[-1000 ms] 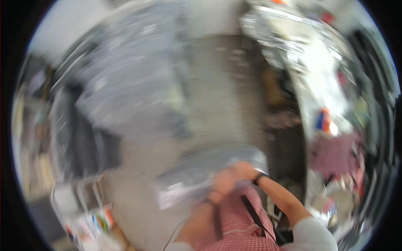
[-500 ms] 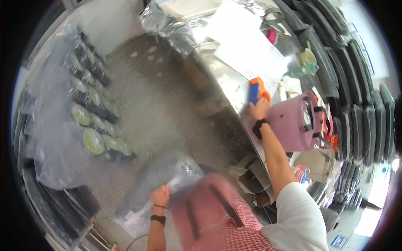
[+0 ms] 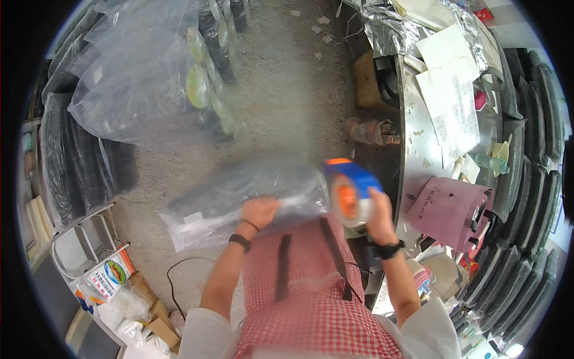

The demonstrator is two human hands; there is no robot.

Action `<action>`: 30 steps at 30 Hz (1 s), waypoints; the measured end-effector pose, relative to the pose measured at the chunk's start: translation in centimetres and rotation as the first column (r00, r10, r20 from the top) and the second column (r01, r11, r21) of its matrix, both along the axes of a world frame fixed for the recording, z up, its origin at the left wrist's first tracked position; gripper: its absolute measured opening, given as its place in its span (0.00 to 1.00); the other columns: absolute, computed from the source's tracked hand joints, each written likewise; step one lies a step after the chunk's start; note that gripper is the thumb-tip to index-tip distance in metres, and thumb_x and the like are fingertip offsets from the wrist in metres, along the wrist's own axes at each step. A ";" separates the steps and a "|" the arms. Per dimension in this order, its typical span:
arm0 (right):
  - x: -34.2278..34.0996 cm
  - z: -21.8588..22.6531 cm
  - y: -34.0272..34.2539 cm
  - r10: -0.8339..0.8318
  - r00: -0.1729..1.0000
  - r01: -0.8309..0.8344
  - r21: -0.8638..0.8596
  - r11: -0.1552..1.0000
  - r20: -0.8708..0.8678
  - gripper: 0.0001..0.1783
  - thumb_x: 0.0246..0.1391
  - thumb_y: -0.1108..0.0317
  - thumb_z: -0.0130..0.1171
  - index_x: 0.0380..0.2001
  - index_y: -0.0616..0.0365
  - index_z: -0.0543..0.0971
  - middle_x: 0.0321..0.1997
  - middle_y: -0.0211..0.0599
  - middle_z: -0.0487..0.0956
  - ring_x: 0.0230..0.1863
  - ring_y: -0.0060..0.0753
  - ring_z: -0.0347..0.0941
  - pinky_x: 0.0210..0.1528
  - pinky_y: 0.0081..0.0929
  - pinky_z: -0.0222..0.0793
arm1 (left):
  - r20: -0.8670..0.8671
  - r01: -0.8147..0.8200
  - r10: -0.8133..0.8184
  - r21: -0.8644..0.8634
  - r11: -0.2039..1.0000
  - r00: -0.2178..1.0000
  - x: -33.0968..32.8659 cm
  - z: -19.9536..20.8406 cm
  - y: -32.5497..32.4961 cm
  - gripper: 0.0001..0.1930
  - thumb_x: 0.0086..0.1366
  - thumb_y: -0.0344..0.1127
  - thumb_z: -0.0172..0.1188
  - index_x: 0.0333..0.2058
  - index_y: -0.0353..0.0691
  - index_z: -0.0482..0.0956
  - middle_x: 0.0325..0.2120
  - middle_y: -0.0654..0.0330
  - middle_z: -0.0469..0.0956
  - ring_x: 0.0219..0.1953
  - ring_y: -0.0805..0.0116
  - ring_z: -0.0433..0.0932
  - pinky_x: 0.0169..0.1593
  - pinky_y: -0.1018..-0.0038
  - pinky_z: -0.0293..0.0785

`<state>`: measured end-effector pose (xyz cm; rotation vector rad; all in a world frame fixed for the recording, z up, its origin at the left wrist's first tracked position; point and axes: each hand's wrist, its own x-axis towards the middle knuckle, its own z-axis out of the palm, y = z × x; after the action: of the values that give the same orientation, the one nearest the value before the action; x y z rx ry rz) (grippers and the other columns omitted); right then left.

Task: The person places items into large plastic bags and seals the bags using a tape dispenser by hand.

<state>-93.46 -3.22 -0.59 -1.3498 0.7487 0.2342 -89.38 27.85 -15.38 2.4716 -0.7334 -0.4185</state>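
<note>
A dark item in a clear plastic bag [image 3: 281, 173] lies across in front of my knees, its near edge shiny and wrinkled. My left hand [image 3: 260, 210] is closed on the bag's near side. In my right hand [image 3: 379, 220] is a blue and orange tape dispenser [image 3: 357, 188], blurred by motion, with a roll of tape on it. The dispenser is just off the right end of the bag. A red-and-white checked apron [image 3: 311, 299] with dark straps covers my lap.
On the right runs a metal table [image 3: 412, 131] with papers [image 3: 449, 107] and a pink bag [image 3: 448, 212]. Dark wrapped bundles [image 3: 526, 197] are stacked beyond it. Large plastic-covered packs [image 3: 137, 78] stand at far left, and a white bucket [image 3: 110, 275] sits near left.
My right hand has lifted the tape dispenser off the table and brought it left, beside the bagged item. The view has turned toward the bag; my left hand still grips it.
</note>
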 end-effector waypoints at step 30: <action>-14.7 -10.9 17.1 0.576 0.816 -0.389 -0.789 0.475 -0.054 0.35 0.52 0.55 0.59 0.57 0.65 0.63 0.42 0.55 0.76 0.41 0.55 0.74 0.48 0.45 0.67 | -0.156 0.152 -0.141 0.059 0.987 0.978 5.1 -1.9 1.5 0.08 0.56 0.38 0.51 0.28 0.45 0.77 0.28 0.55 0.80 0.31 0.53 0.80 0.31 0.56 0.74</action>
<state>-108.18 13.93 -11.50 -2.4024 0.2127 0.2074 -84.26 29.33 -17.28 2.4266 -0.8532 -0.6898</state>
